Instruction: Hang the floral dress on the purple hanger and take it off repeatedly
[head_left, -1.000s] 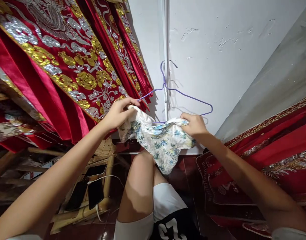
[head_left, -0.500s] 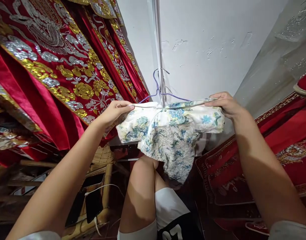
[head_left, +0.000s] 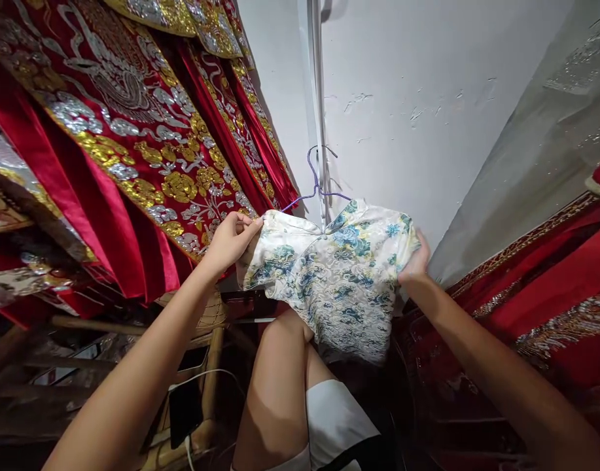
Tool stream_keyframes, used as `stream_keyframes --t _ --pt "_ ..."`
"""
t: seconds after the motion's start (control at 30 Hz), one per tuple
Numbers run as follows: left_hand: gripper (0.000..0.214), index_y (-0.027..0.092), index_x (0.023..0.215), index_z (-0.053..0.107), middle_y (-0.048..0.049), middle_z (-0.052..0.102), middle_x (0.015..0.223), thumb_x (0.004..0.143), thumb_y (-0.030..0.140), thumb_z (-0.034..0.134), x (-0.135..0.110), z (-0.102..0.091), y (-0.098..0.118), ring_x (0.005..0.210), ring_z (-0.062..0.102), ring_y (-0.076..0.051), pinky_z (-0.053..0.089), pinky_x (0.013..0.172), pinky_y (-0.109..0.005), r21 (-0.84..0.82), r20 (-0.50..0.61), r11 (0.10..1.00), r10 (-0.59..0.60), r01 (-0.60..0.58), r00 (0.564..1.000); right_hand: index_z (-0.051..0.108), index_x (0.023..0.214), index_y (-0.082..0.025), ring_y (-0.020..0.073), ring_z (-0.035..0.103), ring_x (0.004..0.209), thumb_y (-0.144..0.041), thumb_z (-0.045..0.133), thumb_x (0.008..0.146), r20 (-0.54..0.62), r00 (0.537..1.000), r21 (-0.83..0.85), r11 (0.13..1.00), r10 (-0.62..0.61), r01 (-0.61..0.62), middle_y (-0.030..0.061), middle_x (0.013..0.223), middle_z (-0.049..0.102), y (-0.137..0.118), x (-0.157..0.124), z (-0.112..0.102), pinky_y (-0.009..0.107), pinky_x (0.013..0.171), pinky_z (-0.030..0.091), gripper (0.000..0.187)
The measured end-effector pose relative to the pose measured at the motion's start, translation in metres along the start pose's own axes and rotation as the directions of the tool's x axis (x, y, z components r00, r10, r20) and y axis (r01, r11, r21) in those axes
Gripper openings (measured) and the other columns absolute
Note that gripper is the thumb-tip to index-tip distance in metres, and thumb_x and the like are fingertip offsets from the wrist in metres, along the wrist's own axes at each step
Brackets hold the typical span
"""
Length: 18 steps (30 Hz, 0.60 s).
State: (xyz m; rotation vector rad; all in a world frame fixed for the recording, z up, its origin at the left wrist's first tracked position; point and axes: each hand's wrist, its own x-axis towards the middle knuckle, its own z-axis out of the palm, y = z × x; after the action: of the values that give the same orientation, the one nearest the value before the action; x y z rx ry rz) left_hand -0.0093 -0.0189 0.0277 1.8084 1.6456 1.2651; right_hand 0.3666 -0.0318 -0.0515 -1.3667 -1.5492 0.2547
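A white short-sleeved floral top [head_left: 349,288] with blue and green flowers hangs from a purple wire hanger [head_left: 315,186], whose arms run into its neck. At the shoulder on the left side, my left hand [head_left: 233,239] pinches the cloth between thumb and fingers. My right hand [head_left: 416,258] grips the cuff of the opposite sleeve, with part of the fingers hidden behind the fabric and slightly blurred. The front of the top drapes down above my knees.
Red garments with gold and silver embroidery [head_left: 182,186] hang at left. A white wall with a vertical pole [head_left: 315,85] stands ahead. More red beaded cloth [head_left: 564,307] is at right. A phone [head_left: 185,409] with a white cable lies on a bamboo stool [head_left: 212,373].
My right hand has moved from the top's shoulder down and inward to the sleeve cuff. The top hangs flatter, showing more of its front. My left hand keeps its pinch.
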Motion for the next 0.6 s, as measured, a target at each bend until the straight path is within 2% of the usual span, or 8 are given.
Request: stream_keyframes --t 0.17,0.27,0.3,0.37,0.43,0.47,0.53,0.6 --pt "0.039 0.02 0.084 0.059 -0.0019 0.061 0.075 0.088 0.058 0.059 -0.003 0.007 0.026 0.066 0.051 -0.016 0.036 0.062 -0.027 0.035 0.072 0.985 0.168 -0.17 0.983 0.061 0.13 -0.015 0.0335 0.071 0.094 -0.06 0.037 0.09 0.032 0.98 0.582 0.794 0.194 -0.176 0.0141 0.092 0.071 -0.023 0.052 -0.025 0.05 0.083 0.056 0.065" --pt "0.04 0.02 0.076 0.057 0.0003 0.053 0.068 0.09 0.057 0.057 0.004 0.015 0.033 0.065 0.045 -0.016 0.032 0.062 -0.028 0.12 0.005 0.965 0.235 -0.234 0.972 0.054 0.142 -0.018 0.032 0.071 0.096 -0.066 0.024 0.094 0.226 0.974 0.601 0.788 -0.007 -0.133 0.0143 0.099 0.072 -0.068 0.051 -0.047 0.051 0.083 0.056 0.075" --pt "0.042 0.02 0.07 0.053 0.0011 0.049 0.064 0.09 0.057 0.058 0.005 0.019 0.033 0.063 0.042 -0.015 0.029 0.06 -0.028 0.141 -0.044 0.963 0.238 -0.23 0.97 0.054 0.144 -0.02 0.0314 0.071 0.098 -0.069 0.018 0.094 0.346 0.929 0.579 0.809 -0.133 -0.1 0.0132 0.099 0.073 -0.084 0.044 -0.053 0.051 0.083 0.056 0.078" --pt "0.053 0.021 0.059 0.041 0.0017 0.04 0.057 0.091 0.061 0.055 0.004 0.026 0.028 0.058 0.036 -0.014 0.026 0.057 -0.029 0.132 -0.147 0.972 0.211 -0.193 0.966 0.059 0.142 -0.024 0.0307 0.072 0.099 -0.075 0.028 0.093 0.593 0.731 0.529 0.848 -0.338 -0.036 0.0096 0.096 0.075 -0.109 0.023 -0.063 0.05 0.084 0.057 0.077" --pt "0.061 0.023 0.055 0.033 0.0017 0.033 0.053 0.094 0.07 0.043 -0.005 0.034 0.022 0.054 0.032 -0.014 0.026 0.055 -0.031 0.039 -0.212 0.985 0.172 -0.167 0.962 0.068 0.132 -0.025 0.03 0.073 0.096 -0.069 0.055 0.088 0.743 0.534 0.463 0.886 -0.402 0.023 0.0065 0.092 0.076 -0.119 0.001 -0.066 0.048 0.087 0.058 0.064" --pt "0.064 0.024 0.054 0.033 0.0015 0.033 0.053 0.094 0.074 0.038 -0.012 0.04 0.02 0.053 0.032 -0.015 0.027 0.055 -0.032 -0.023 -0.226 0.985 0.163 -0.173 0.96 0.071 0.127 -0.025 0.0295 0.074 0.096 -0.062 0.065 0.086 0.77 0.505 0.412 0.908 -0.39 0.074 0.0058 0.093 0.077 -0.119 -0.009 -0.064 0.047 0.089 0.058 0.055" --pt "0.069 0.024 0.054 0.037 0.0002 0.036 0.053 0.093 0.08 0.031 -0.027 0.052 0.021 0.053 0.036 -0.016 0.031 0.057 -0.033 -0.155 -0.251 0.967 0.157 -0.2 0.955 0.07 0.13 -0.027 0.0298 0.071 0.107 -0.048 0.07 0.086 0.744 0.565 0.272 0.934 -0.356 0.231 0.0075 0.11 0.077 -0.111 -0.024 -0.051 0.048 0.098 0.055 0.048" --pt "0.072 0.023 0.054 0.04 -0.0013 0.041 0.055 0.092 0.083 0.027 -0.042 0.067 0.031 0.055 0.042 -0.016 0.036 0.058 -0.033 -0.356 -0.224 0.914 0.12 -0.196 0.967 0.053 0.149 -0.029 0.0321 0.058 0.132 -0.041 0.071 0.086 0.638 0.665 0.127 0.905 -0.388 0.406 0.0102 0.144 0.062 -0.097 -0.033 -0.025 0.052 0.112 0.047 0.067"
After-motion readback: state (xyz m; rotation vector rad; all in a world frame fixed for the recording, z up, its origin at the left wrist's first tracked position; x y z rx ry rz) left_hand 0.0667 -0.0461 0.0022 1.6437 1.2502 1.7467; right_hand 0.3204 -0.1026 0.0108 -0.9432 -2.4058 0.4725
